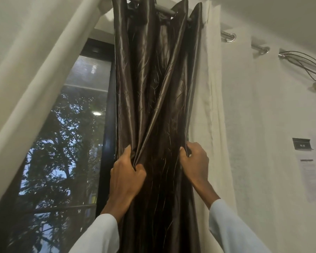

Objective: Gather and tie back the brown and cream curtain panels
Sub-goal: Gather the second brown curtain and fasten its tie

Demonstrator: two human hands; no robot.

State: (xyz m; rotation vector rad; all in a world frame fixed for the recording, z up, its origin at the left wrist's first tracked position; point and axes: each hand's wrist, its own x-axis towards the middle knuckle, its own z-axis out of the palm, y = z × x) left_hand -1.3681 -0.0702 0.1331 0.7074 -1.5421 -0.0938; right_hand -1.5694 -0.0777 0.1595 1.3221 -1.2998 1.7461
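Observation:
A shiny brown curtain panel [153, 84] hangs in bunched folds from a grey rod [164, 10] in the middle of the view. My left hand [125, 177] grips its left folds, thumb and fingers curled into the fabric. My right hand [194, 163] grips the panel's right edge, fingers wrapped behind it. A cream curtain panel [244, 106] hangs just behind and to the right, spread along the rod. Another cream panel [31, 73] slants across the left side.
A dark-framed window [106, 136] with trees outside lies between the left cream panel and the brown one. Metal rings [230, 38] and loose cables [306, 61] sit at the upper right. Papers [312, 161] are fixed to the right wall.

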